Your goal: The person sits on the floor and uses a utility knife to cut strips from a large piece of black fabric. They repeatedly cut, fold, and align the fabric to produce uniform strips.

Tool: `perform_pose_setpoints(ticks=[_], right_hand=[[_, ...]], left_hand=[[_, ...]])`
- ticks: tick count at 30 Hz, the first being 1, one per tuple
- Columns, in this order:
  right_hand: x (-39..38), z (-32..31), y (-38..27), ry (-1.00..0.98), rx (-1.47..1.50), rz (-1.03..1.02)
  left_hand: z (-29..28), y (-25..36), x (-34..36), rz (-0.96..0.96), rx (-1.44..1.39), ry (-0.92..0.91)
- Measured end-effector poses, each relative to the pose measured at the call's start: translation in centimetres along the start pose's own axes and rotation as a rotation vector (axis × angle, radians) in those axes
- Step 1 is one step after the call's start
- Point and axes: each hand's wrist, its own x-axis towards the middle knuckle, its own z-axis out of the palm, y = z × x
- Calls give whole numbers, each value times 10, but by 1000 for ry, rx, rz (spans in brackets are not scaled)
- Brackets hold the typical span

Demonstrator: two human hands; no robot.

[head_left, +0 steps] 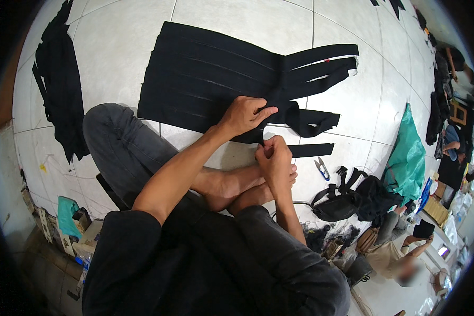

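A wide piece of black fabric (210, 68) lies on the tiled floor in front of my crossed legs. Long parallel lines run across it, and its right side splits into several loose strips. My left hand (246, 116) is closed on the fabric near its lower right part, thumb and forefinger close together. Just below and to the right, my right hand (275, 159) pinches the fabric's edge beside the lowest strip (313, 150). A short stretch of cloth spans the gap between both hands. The exact grip of the fingertips is partly hidden.
Small thread snips (322, 169) lie right of my feet, near a black bag (337, 205). A green cloth bundle (407, 158) stands further right. More black fabric (60, 89) lies at the left. Another person (387, 255) sits at the lower right, holding a dark square piece.
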Motion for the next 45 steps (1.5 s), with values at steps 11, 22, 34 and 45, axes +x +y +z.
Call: perform_pose_setpoints(ticks=[11, 22, 34, 45], right_hand=[[14, 6, 8, 123, 166, -10], [35, 4, 8, 34, 1105, 353], [-5, -49, -31, 425, 421, -267], [42, -10, -35, -205, 1192, -200]], left_hand=[[-1, 0, 4, 36, -24, 12], [0, 6, 3, 74, -20, 2], [-7, 79, -14, 176, -81, 144], [-17, 96, -37, 77, 47, 55]])
